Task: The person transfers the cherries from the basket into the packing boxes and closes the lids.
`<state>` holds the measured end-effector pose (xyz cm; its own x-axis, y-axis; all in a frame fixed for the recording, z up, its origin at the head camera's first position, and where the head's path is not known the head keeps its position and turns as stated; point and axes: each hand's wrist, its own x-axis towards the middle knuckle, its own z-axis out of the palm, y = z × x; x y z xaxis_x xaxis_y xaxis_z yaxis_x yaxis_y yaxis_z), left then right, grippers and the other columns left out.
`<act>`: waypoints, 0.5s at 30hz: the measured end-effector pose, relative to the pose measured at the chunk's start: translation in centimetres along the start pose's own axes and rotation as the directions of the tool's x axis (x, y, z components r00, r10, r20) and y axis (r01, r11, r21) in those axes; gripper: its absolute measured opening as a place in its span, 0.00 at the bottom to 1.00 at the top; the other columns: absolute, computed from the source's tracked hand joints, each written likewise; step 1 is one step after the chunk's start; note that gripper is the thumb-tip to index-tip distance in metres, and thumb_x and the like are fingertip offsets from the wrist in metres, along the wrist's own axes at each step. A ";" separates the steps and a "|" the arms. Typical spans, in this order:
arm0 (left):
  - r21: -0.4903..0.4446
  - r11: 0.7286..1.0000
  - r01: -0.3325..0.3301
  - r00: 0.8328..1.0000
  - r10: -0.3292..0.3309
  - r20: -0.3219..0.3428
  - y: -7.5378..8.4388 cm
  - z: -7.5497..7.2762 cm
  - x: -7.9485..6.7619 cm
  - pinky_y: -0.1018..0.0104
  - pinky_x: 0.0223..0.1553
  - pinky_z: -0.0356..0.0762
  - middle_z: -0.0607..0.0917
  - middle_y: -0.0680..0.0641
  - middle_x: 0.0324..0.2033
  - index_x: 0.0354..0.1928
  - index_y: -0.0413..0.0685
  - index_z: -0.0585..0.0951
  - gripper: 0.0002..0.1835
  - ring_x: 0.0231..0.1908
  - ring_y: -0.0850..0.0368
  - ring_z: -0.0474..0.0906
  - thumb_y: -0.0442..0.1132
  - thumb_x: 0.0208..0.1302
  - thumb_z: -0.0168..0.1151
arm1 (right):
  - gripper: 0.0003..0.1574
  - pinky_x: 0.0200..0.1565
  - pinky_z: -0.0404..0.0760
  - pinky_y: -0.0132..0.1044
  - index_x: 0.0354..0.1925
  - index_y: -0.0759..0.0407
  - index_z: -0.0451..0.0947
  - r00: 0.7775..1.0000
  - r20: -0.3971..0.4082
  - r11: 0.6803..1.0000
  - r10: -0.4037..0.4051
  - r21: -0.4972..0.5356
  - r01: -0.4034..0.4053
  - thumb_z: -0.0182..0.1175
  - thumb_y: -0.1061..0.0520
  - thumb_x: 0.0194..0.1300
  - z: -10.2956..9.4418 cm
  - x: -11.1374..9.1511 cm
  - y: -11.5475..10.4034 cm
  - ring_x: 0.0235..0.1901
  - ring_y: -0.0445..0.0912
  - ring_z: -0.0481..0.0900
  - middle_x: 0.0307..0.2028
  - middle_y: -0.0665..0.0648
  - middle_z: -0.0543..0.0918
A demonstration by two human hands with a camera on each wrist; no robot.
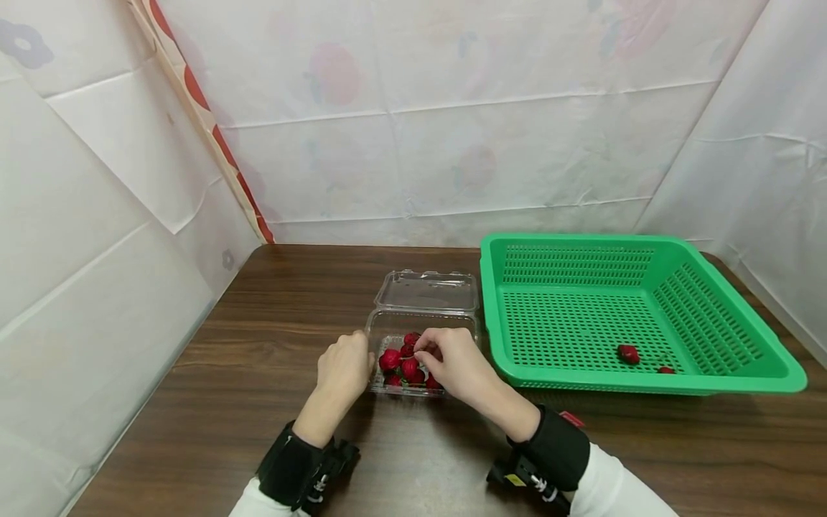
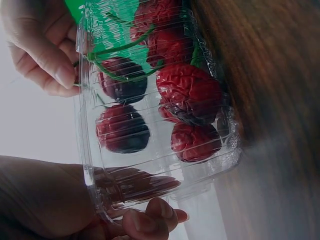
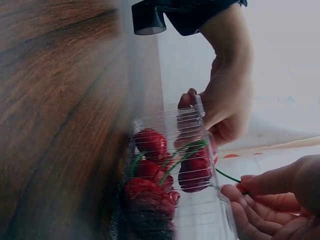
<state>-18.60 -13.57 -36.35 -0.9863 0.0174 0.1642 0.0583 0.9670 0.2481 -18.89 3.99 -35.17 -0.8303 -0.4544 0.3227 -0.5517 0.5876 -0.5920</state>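
Note:
A clear plastic clamshell box point(image 1: 403, 391) holds several dark red, wrinkled cherries point(image 1: 390, 360) with green stems. My left hand point(image 1: 345, 366) grips the box's left wall, thumb side inward and fingertips point(image 2: 145, 222) curled against the outside. Over the box's right side, my right hand point(image 1: 455, 362) pinches a thin green stem between thumb and forefinger. In the right wrist view that stem runs over the rim toward a cherry point(image 3: 195, 172) in the upper part of the box. Whether this cherry touches the ones below is hard to tell.
The box's lid point(image 1: 426, 291) lies folded back behind it. To the right stands a large green basket point(image 1: 581, 243) with a cherry point(image 1: 628, 354) and another, partly hidden cherry point(image 1: 666, 370) near its front wall. Pale sheets point(image 1: 413, 165) hang behind the brown wooden table point(image 1: 245, 402).

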 end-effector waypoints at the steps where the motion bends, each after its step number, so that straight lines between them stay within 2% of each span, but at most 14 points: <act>1: 0.000 1.000 0.000 1.000 0.000 0.001 0.0 0.0 0.0 0.58 0.14 0.67 0.77 0.40 0.17 0.21 0.37 0.72 0.09 0.16 0.47 0.75 0.33 0.53 0.60 | 0.02 0.18 0.67 0.28 0.28 0.60 0.78 1.000 0.001 1.000 0.000 -0.004 0.000 0.59 0.63 0.56 0.1 0.1 0.1 0.13 0.34 0.66 0.16 0.47 0.75; 8: -0.001 1.000 -0.005 1.000 0.005 -0.005 -0.1 0.0 0.0 0.56 0.14 0.68 0.77 0.40 0.17 0.19 0.38 0.72 0.09 0.17 0.45 0.75 0.32 0.52 0.60 | 0.02 0.17 0.66 0.28 0.28 0.60 0.79 1.000 0.015 1.000 0.016 0.012 -0.016 0.59 0.64 0.56 0.6 0.3 0.6 0.13 0.35 0.67 0.16 0.48 0.76; 15: -0.003 1.000 -0.003 1.000 0.003 -0.009 -0.2 0.1 0.0 0.55 0.15 0.69 0.78 0.39 0.18 0.19 0.38 0.71 0.10 0.18 0.44 0.75 0.33 0.52 0.60 | 0.03 0.21 0.69 0.28 0.28 0.61 0.79 0.999 0.028 1.000 0.023 0.014 -0.023 0.59 0.64 0.55 0.8 0.4 1.1 0.16 0.36 0.71 0.19 0.49 0.78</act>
<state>-18.62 -13.74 -36.48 -0.9847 0.0184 0.1735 0.0623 0.9661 0.2506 -19.77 3.85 -36.27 -0.8403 -0.4591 0.2884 -0.5309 0.5888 -0.6095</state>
